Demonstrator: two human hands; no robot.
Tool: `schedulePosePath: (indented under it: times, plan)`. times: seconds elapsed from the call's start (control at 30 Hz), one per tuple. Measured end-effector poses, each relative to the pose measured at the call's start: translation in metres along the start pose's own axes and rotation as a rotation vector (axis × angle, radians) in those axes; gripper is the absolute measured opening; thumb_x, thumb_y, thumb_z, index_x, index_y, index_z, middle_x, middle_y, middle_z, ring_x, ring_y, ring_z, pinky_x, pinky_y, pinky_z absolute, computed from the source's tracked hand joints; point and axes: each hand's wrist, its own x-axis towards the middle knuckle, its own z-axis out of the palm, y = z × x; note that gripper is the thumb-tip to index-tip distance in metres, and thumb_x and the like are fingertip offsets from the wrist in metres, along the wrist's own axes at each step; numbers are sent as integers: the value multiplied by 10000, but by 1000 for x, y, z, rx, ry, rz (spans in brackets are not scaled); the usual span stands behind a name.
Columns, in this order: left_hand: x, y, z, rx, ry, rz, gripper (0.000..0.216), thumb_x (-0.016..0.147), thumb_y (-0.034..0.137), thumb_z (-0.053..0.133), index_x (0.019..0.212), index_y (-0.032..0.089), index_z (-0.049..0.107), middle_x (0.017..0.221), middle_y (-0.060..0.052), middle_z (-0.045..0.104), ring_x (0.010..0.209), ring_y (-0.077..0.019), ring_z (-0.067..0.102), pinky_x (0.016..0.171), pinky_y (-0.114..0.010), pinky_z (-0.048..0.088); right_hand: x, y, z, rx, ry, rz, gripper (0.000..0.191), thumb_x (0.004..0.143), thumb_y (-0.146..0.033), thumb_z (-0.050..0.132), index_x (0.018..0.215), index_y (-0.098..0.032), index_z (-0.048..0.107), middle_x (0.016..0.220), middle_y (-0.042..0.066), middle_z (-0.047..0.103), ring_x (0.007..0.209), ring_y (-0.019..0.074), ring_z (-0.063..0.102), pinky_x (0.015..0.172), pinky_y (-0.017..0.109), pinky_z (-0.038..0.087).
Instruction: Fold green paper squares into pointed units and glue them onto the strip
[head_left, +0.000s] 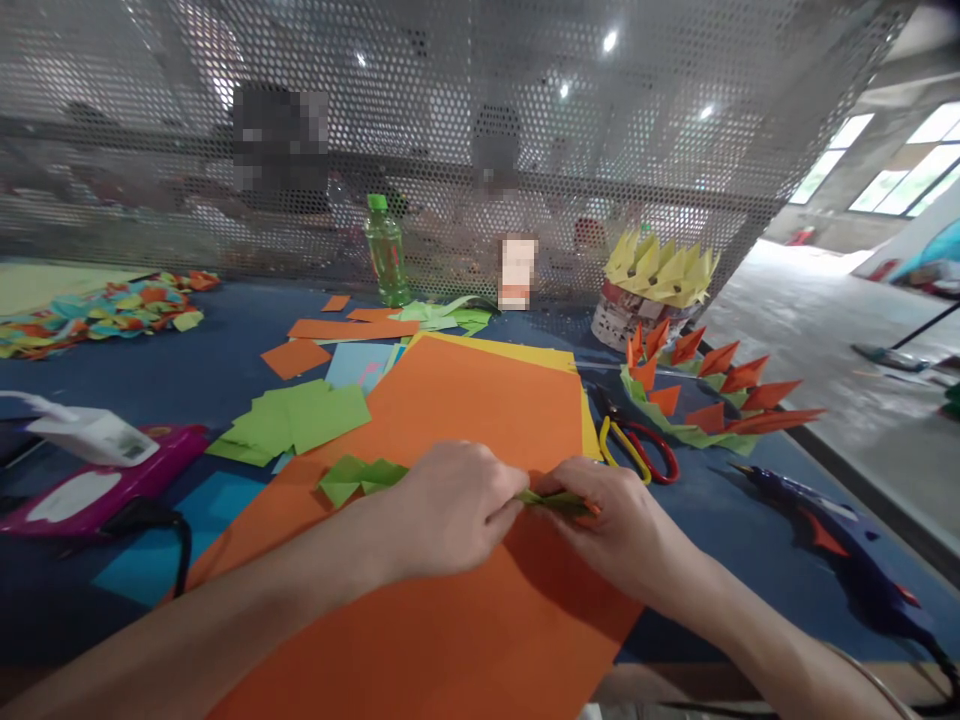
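My left hand (463, 508) and my right hand (604, 515) are close together above large orange paper sheets (480, 405). Both are closed, with fingertips pinching folded green paper (562, 500). A small orange tip shows beside my right fingers. Zigzag-folded green paper (356, 480) sticks out on the far side of my left wrist; my left hand hides whether it joins the pinched part. Loose green squares (300, 420) lie to the left on the sheets and table. Right of the hands rests a ring of folded green and orange paper (694, 435).
Scissors (649, 452) lie beside the sheets, and a corded glue gun (844, 545) is at the right. A yellow paper crown (660, 270) and a green bottle (386, 255) stand near the mesh screen (435, 130). A magenta power strip (67, 495) holds a white charger at left.
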Motion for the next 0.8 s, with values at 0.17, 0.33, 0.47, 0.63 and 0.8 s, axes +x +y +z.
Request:
schedulePosePath:
  times: [0.17,0.33,0.47,0.63,0.8]
  plan:
    - [2,1,-1,-31,1,-14,222,1002,246,529,797,201,601,753,-32,696,709,-232,687,536,-322,245,-2,1,1,-61,15,-3,130,859,-94,611,795,-199,654,702,-6,638,647,125,584,597,236,384]
    - [1,1,-9,-73,-30,-12,163,1010,313,588,895,221,657,829,-25,736,783,-242,712,541,-304,296,-4,1,0,-100,29,-1,132,866,-107,576,809,-199,653,709,6,635,665,141,586,605,249,383]
    - [0,1,-11,-59,-38,-31,74,949,288,686,924,221,670,852,-33,745,800,-257,711,545,-296,299,-4,2,1,-125,36,-2,140,866,-99,565,804,-191,649,708,16,626,664,149,578,607,258,373]
    - [4,2,-8,-3,-27,-56,174,987,208,571,829,194,641,787,-56,725,737,-261,703,539,-313,271,-5,0,4,-146,50,-17,158,874,-94,568,755,-195,593,698,12,591,652,146,550,594,257,348]
    - [2,5,-2,35,2,-73,129,906,135,563,798,192,603,755,-59,707,698,-259,689,525,-315,250,-4,-3,4,-159,58,-54,206,853,-54,525,725,-212,495,686,2,538,623,143,504,577,260,321]
